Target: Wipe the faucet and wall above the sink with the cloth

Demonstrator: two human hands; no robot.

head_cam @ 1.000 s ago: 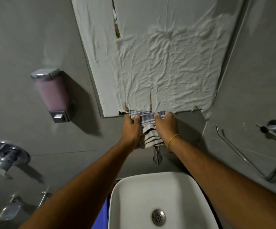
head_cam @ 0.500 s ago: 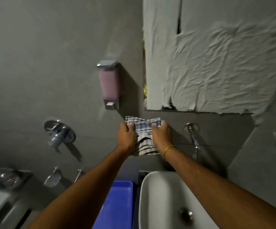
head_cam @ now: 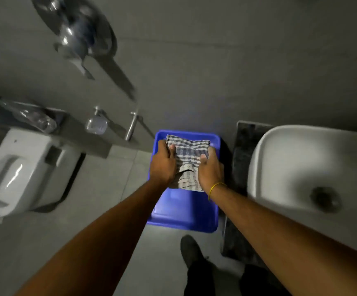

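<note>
A blue-and-white checked cloth point(head_cam: 187, 155) is held between both hands over a blue plastic tub point(head_cam: 184, 212) on the floor. My left hand point(head_cam: 163, 164) grips its left edge and my right hand point(head_cam: 210, 170), with a yellow band on the wrist, grips its right edge. The cloth hangs folded, its lower part drooping between my wrists. The white sink basin point(head_cam: 297, 167) with its dark drain sits at the right. The sink faucet is out of view. The grey wall point(head_cam: 216, 60) fills the top of the view.
A white toilet point(head_cam: 21, 171) stands at the left. A chrome shower mixer point(head_cam: 77, 37), a small tap point(head_cam: 96, 123) and a lever handle point(head_cam: 131, 127) are fixed to the wall. A dark stone counter point(head_cam: 240, 167) runs beside the sink. My shoe point(head_cam: 191, 251) is on the grey floor.
Both hands carried the cloth off the wall below the mirror, leftwards and down, until it hangs over the blue tub. The view swung down; mirror, soap dispenser and faucet left the frame.
</note>
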